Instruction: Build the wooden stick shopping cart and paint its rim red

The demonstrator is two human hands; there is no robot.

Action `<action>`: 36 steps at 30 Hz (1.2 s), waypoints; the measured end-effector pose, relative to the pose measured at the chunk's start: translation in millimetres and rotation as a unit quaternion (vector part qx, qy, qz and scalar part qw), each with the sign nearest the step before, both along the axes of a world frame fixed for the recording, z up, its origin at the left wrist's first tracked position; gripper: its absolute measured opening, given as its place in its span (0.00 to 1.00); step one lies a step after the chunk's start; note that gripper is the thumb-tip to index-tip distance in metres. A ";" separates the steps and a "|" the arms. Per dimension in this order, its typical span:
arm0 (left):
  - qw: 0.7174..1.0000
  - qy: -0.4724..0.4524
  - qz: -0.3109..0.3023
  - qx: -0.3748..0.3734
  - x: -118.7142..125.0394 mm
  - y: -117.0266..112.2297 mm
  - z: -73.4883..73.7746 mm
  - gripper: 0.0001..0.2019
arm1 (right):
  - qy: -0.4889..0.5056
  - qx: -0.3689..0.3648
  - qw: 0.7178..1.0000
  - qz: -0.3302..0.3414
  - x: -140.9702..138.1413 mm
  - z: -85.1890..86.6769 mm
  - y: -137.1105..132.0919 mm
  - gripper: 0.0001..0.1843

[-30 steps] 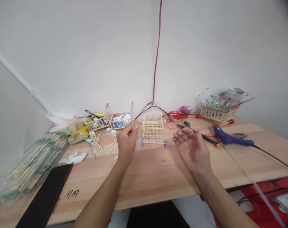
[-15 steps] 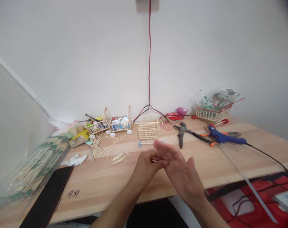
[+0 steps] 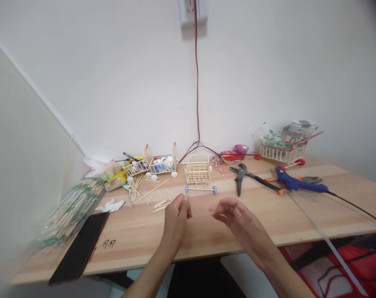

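Observation:
My left hand (image 3: 176, 214) hovers over the wooden table (image 3: 206, 223), fingers bunched together with nothing visible in them. My right hand (image 3: 233, 215) hovers a short way to its right, fingers loosely curled and slightly blurred, holding nothing I can see. Beyond both hands lies a stick axle with two blue wheels (image 3: 201, 189). Behind the axle stands a small stick-built cart basket (image 3: 197, 169). Loose wooden sticks (image 3: 153, 198) lie scattered left of my left hand.
Pliers (image 3: 239, 178) and a blue glue gun (image 3: 295, 184) with its cable lie at the right. Two small stick carts holding bottle caps (image 3: 150, 164) stand at the back left, another cart (image 3: 283, 151) at the back right. A stick bundle (image 3: 70, 205) and a black slab (image 3: 79, 250) lie left.
My hands, raised apart near the cart a second ago, came together half a second ago and have now separated again, lower and nearer me. The camera tilted up, showing a wall socket.

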State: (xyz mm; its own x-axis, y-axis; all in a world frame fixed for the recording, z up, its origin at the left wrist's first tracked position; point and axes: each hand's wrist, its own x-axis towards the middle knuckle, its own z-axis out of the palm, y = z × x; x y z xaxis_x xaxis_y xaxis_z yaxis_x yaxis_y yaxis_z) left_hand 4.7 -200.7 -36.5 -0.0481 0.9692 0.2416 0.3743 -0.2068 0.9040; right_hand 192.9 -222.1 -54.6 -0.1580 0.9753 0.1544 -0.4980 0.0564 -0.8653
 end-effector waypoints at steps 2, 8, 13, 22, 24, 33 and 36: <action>1.000 0.003 0.029 0.003 -13.3 8.1 -0.9 0.22 | -0.041 -0.031 0.997 -0.058 9.8 -2.3 4.2 0.15; 0.997 -0.026 0.071 0.032 -34.0 36.5 -5.0 0.12 | -0.057 -0.074 0.985 -0.147 28.4 -0.2 17.7 0.21; 0.991 -0.128 0.034 -0.016 -36.4 63.6 -1.6 0.10 | -0.026 -0.065 0.986 -0.152 36.3 1.0 29.5 0.27; 0.995 -0.092 0.040 -0.009 -33.7 96.5 -9.8 0.13 | -0.197 -0.042 0.965 -0.168 62.4 -2.7 87.3 0.30; 0.994 -0.094 0.048 -0.010 -31.5 101.5 -14.1 0.07 | -0.246 -0.041 0.953 -0.174 64.7 -6.6 99.7 0.30; 0.998 -0.052 0.023 -0.025 -24.6 114.9 -31.2 0.18 | -0.328 -0.011 0.928 -0.176 58.7 -5.5 164.1 0.18; 0.999 -0.035 0.023 -0.012 -23.0 115.0 -34.0 0.17 | -0.341 -0.011 0.923 -0.180 54.5 -7.6 182.5 0.16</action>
State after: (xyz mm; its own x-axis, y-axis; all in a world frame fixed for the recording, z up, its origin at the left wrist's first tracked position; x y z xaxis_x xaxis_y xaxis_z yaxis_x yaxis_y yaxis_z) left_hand -18.3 -85.7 -70.5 -0.1081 0.9713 0.2120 0.3187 -0.1682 0.9328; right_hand 247.5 -39.5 -62.2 0.1230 0.9854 0.1179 0.2110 0.0901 -0.9733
